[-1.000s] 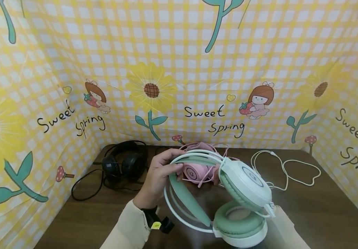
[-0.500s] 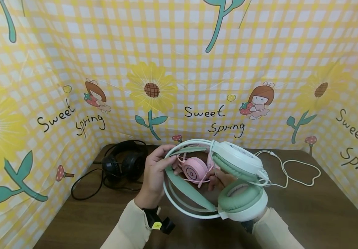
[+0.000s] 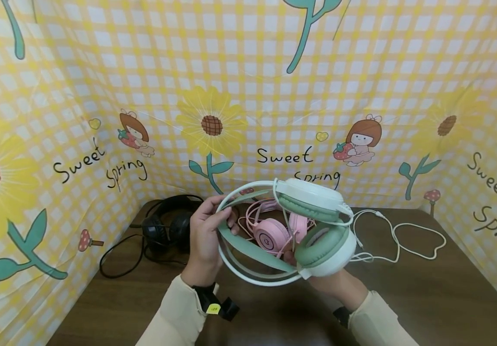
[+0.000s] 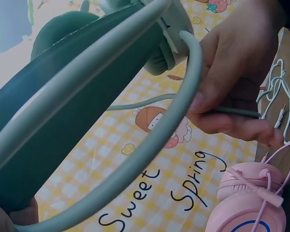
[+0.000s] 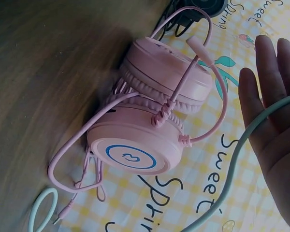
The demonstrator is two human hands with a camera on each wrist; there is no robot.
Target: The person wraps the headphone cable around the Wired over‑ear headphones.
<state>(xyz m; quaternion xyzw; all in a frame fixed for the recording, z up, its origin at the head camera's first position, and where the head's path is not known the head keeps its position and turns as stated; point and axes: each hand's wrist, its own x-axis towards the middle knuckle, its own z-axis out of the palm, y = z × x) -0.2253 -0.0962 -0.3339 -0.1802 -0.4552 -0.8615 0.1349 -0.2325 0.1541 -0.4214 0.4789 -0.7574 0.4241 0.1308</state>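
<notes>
White headphones with green pads (image 3: pixel 313 251) are raised above the table. My left hand (image 3: pixel 205 235) grips their headband, thumb on one side and fingers round the other. My right hand (image 3: pixel 337 286) is behind and below the ear cups, partly hidden by them in the head view. In the right wrist view, the fingers of my right hand (image 5: pixel 275 96) are straight, and the pale headphone cable (image 5: pixel 234 159) crosses them. The left wrist view shows the cable (image 4: pixel 237 112) running between that hand's thumb and fingers. Pink headphones (image 3: pixel 272 235) rest on the table beyond.
Black headphones (image 3: pixel 168 226) lie at the back left with their cord (image 3: pixel 105 262) trailing forward. A loose white cable (image 3: pixel 419 242) loops over the table's right side. Printed yellow-checked cloth (image 3: pixel 248 96) walls off the back and both sides of the brown table (image 3: pixel 430 298).
The white-and-green headphones have moved up and left, the left hand with them. The right hand, mostly hidden at first, has come further into sight below the ear cups.
</notes>
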